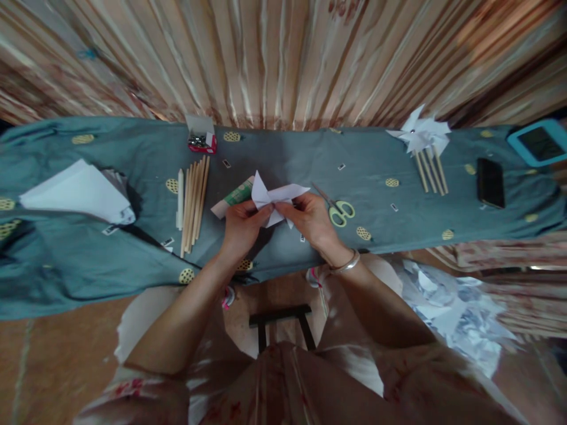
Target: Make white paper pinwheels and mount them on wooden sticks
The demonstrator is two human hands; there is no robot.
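Observation:
Between my two hands, over the middle of the table, is a white paper pinwheel (283, 193) with pointed, folded blades. My left hand (243, 227) pinches it from the left, thumb near the centre. From the right, my right hand (313, 221) also grips it, its thumb meeting the other at the middle. Under the pinwheel's left side lies a green and cream printed piece (237, 196), partly hidden. Scissors (339, 209) with pale green handles rest just right of my right hand. Whether a pin sits at the pinwheel's centre is hidden by my thumbs.
Left of my hands lie several wooden sticks (195, 203), with a small red box (202, 141) of metal pieces behind. A white paper stack (80, 195) is farther left. Finished pinwheels (423, 139), a black phone (490, 182) and a blue-framed device (538, 143) lie right. Paper scraps (456, 313) fill a bag below.

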